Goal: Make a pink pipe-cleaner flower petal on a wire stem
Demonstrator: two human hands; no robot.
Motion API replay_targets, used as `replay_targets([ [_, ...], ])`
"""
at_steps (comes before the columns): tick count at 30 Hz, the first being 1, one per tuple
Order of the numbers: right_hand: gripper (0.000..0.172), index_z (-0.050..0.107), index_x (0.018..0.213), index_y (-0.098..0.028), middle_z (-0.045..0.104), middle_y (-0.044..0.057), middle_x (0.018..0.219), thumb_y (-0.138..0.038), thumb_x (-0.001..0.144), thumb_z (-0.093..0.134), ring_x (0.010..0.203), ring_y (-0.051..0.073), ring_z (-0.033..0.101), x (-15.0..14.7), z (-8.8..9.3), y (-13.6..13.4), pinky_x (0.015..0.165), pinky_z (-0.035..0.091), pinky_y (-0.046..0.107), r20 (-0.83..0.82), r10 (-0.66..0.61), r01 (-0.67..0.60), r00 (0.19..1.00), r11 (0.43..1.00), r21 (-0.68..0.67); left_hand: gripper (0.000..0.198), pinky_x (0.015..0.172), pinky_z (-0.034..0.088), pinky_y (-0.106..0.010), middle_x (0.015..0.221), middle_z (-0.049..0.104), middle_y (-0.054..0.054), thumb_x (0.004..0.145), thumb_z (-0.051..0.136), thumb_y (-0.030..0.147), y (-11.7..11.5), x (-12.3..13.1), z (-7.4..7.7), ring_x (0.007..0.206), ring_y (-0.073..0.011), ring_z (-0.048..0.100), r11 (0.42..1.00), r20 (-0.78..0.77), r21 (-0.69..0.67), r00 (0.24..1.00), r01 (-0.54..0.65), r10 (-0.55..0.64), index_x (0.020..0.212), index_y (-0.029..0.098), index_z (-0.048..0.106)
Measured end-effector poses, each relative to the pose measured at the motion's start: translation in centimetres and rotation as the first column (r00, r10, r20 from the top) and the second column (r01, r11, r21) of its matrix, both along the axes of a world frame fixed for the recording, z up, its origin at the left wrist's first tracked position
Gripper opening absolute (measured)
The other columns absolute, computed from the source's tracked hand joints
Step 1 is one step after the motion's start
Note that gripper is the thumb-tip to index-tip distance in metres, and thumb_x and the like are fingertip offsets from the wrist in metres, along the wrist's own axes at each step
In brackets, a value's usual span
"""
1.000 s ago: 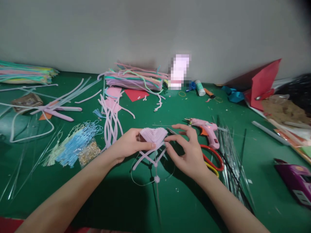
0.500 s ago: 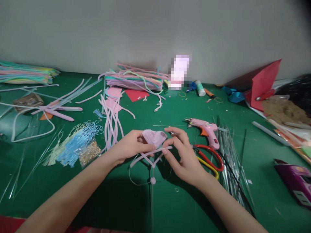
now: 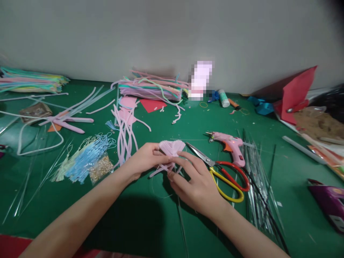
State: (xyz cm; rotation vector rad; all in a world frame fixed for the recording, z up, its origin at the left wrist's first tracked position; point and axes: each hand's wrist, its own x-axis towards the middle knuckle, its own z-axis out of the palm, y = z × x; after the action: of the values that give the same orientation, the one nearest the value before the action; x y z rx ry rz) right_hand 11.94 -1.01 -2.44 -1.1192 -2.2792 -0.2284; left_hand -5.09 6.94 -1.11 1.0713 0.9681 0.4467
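Observation:
My left hand (image 3: 143, 159) pinches a pink heart-shaped piece made of pipe cleaners (image 3: 172, 147), just above the green table (image 3: 139, 218). My right hand (image 3: 195, 182) is on the loose pink ends (image 3: 162, 168) that hang below the heart, its fingers curled round them. A thin wire (image 3: 181, 218) runs from under that hand toward the near table edge. Red-and-yellow scissors (image 3: 228, 175) lie open right beside my right hand.
A pink glue gun (image 3: 229, 143) lies behind the scissors, next to a sheaf of thin clear rods (image 3: 258, 186). Pipe-cleaner bundles (image 3: 153, 87) sit at the back, pale blue tassels (image 3: 86, 157) at left, red paper (image 3: 295, 93) and a purple box (image 3: 329, 202) at right.
My right hand has moved down from the heart's right edge to the dangling ends below it and gathered them. The scissors, earlier partly hidden, now show fully.

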Motion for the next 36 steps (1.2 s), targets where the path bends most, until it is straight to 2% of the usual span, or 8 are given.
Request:
replay_targets([
  [5, 0.012, 0.068, 0.088, -0.018, 0.066, 0.014, 0.105, -0.010, 0.081, 0.061, 0.111, 0.031, 0.054, 0.2, -0.3, 0.1, 0.086, 0.051, 0.047, -0.057, -0.052, 0.052, 0.997, 0.999, -0.007, 0.032, 0.056, 0.043, -0.022, 0.069, 0.071, -0.004, 0.072, 0.074, 0.028, 0.2, -0.5, 0.9, 0.059, -0.0131, 0.062, 0.995, -0.074, -0.021, 0.993, 0.093, -0.095, 0.099, 0.013, 0.067],
  [10, 0.009, 0.067, 0.090, -0.022, 0.065, 0.008, 0.101, -0.021, 0.087, 0.058, 0.102, 0.024, 0.056, 0.5, 0.2, 0.5, 0.087, 0.051, 0.042, -0.311, -0.028, -0.074, 0.950, 0.947, -0.312, 0.039, 0.063, 0.047, -0.024, 0.075, 0.073, -0.005, 0.068, 0.077, 0.026, 0.1, -0.6, 1.0, 0.066, -0.0152, 0.065, 0.997, -0.107, 0.006, 0.991, 0.081, -0.080, 0.104, 0.014, 0.065],
  [13, 0.012, 0.065, 0.093, -0.022, 0.066, 0.006, 0.093, -0.017, 0.089, 0.055, 0.093, 0.021, 0.058, 0.8, 0.2, 0.8, 0.082, 0.051, 0.039, -0.431, -0.107, -0.080, 0.896, 0.915, -0.395, 0.041, 0.066, 0.048, -0.025, 0.076, 0.073, -0.006, 0.066, 0.078, 0.022, 0.0, -0.5, 0.8, 0.067, -0.0156, 0.066, 0.995, -0.082, 0.000, 0.991, 0.104, -0.104, 0.105, 0.014, 0.064],
  [18, 0.013, 0.067, 0.095, -0.023, 0.062, 0.007, 0.091, -0.019, 0.085, 0.060, 0.088, 0.022, 0.056, 1.3, 0.1, 1.5, 0.077, 0.051, 0.040, -0.330, -0.079, -0.043, 0.941, 0.937, -0.346, 0.040, 0.074, 0.050, -0.026, 0.078, 0.073, -0.004, 0.070, 0.075, 0.021, -0.2, -0.3, 0.8, 0.073, -0.0146, 0.067, 0.989, -0.039, -0.016, 0.989, 0.145, -0.145, 0.107, 0.016, 0.062],
  [21, 0.012, 0.067, 0.094, -0.021, 0.062, 0.008, 0.090, -0.017, 0.087, 0.057, 0.084, 0.022, 0.055, 1.4, 0.0, 1.6, 0.074, 0.051, 0.038, -0.214, -0.032, -0.035, 0.976, 0.953, -0.301, 0.025, 0.067, 0.051, -0.024, 0.072, 0.071, -0.003, 0.079, 0.068, 0.033, -0.3, 0.0, 0.6, 0.065, -0.0121, 0.066, 0.993, -0.054, -0.037, 0.992, 0.110, -0.112, 0.095, 0.014, 0.065],
  [25, 0.015, 0.063, 0.088, -0.017, 0.063, 0.010, 0.088, -0.012, 0.090, 0.049, 0.082, 0.022, 0.056, 1.4, -0.1, 1.4, 0.073, 0.049, 0.037, -0.118, -0.018, -0.015, 0.993, 0.962, -0.272, 0.027, 0.071, 0.055, -0.029, 0.080, 0.073, -0.007, 0.081, 0.065, 0.040, -0.3, 0.3, 0.2, 0.072, -0.0163, 0.070, 0.991, -0.007, -0.123, 0.998, 0.059, -0.060, 0.088, 0.013, 0.064],
  [29, 0.015, 0.056, 0.091, -0.020, 0.059, 0.007, 0.086, -0.011, 0.091, 0.044, 0.080, 0.019, 0.057, 1.7, -0.1, 1.3, 0.071, 0.050, 0.031, -0.246, -0.079, -0.011, 0.966, 0.938, -0.346, 0.028, 0.071, 0.056, -0.031, 0.084, 0.074, -0.010, 0.080, 0.067, 0.038, 0.0, 0.2, 0.1, 0.077, -0.0205, 0.072, 0.988, 0.004, -0.137, 0.998, 0.066, -0.066, 0.091, 0.013, 0.063],
  [36, 0.008, 0.054, 0.089, -0.022, 0.058, 0.009, 0.092, -0.015, 0.089, 0.050, 0.087, 0.022, 0.058, 1.5, -0.2, 1.3, 0.075, 0.051, 0.038, -0.406, -0.227, 0.124, 0.885, 0.956, -0.264, 0.030, 0.077, 0.054, -0.032, 0.101, 0.070, -0.014, 0.076, 0.069, 0.030, -0.3, 0.6, 0.0, 0.086, -0.0205, 0.069, 0.994, -0.006, -0.108, 1.000, 0.005, -0.006, 0.098, 0.012, 0.061],
])
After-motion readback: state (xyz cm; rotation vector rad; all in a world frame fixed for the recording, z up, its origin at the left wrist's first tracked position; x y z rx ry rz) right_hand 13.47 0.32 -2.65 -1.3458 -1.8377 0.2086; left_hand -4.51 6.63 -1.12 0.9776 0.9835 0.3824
